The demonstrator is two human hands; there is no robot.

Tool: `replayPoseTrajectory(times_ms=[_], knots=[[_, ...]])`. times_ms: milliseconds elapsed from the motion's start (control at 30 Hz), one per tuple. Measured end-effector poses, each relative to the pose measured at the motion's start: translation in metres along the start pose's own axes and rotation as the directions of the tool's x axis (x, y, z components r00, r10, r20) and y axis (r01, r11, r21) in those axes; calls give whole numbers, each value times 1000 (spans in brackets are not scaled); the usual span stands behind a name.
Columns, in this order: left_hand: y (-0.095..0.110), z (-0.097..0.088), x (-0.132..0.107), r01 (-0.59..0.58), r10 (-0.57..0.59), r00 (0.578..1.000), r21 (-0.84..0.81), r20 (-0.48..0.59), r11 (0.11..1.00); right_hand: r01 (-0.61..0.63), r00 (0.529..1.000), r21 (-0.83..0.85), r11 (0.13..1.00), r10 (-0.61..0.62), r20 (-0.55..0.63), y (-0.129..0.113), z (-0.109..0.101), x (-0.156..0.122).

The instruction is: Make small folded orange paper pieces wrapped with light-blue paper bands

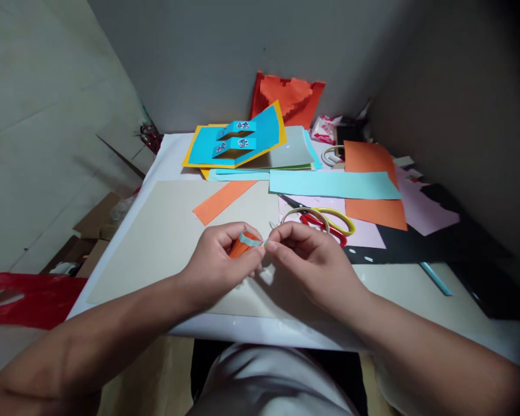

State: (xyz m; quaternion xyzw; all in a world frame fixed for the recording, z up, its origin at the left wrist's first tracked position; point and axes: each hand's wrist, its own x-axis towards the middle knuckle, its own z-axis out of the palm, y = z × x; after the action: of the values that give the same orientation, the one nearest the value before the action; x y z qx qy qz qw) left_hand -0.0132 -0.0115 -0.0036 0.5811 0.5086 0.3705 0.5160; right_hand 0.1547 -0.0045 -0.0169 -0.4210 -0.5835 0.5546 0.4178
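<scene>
Held between the thumb and fingers of my left hand [225,254] is a small folded piece of orange paper [239,248] with a light blue strip [250,238] across its top. My right hand [316,260] pinches with thumb and forefinger at the right end of that strip, touching my left fingertips. Part of the folded paper is hidden by my left fingers. An orange paper strip [223,202] lies flat just beyond my left hand. Behind my right hand are scissors [318,218] with red and yellow handles and a tape roll [305,210].
A blue and yellow pop-up card [203,150] stands half open at the back, with a red paper cut-out [286,95] against the wall. A light blue paper band [333,185] crosses orange paper [375,216]. Black sheets [424,245] and pink paper [433,211] lie at right.
</scene>
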Motion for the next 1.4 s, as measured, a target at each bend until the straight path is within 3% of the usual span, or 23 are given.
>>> replayPoseTrajectory(times_ms=[167,367,467,567,767,900,1200,1400], knots=[[2,-3,0,80,-68,993,-132,96,988,80,996,-136,987,-83,-13,0,-5,1],[7,-2,1,82,-78,994,-51,83,995,195,978,-239,951,-207,-25,0,-11,2],[10,-3,2,87,-84,994,-39,68,995,398,895,-402,825,-446,-28,-2,-12,0],[11,-4,2,87,-85,994,-33,70,996,528,816,-510,679,-572,83,-1,-12,-2],[9,-5,0,172,-173,985,32,29,985,560,793,-556,615,-593,143,3,-13,-1],[7,-5,-1,195,-198,978,48,65,980,575,777,-562,594,-611,149,4,-14,-1],[8,-5,-4,227,-241,965,132,105,965,569,816,-511,644,-518,256,2,-21,2],[6,-5,-3,256,-275,955,162,110,953,606,789,-563,562,-518,332,5,-23,2]])
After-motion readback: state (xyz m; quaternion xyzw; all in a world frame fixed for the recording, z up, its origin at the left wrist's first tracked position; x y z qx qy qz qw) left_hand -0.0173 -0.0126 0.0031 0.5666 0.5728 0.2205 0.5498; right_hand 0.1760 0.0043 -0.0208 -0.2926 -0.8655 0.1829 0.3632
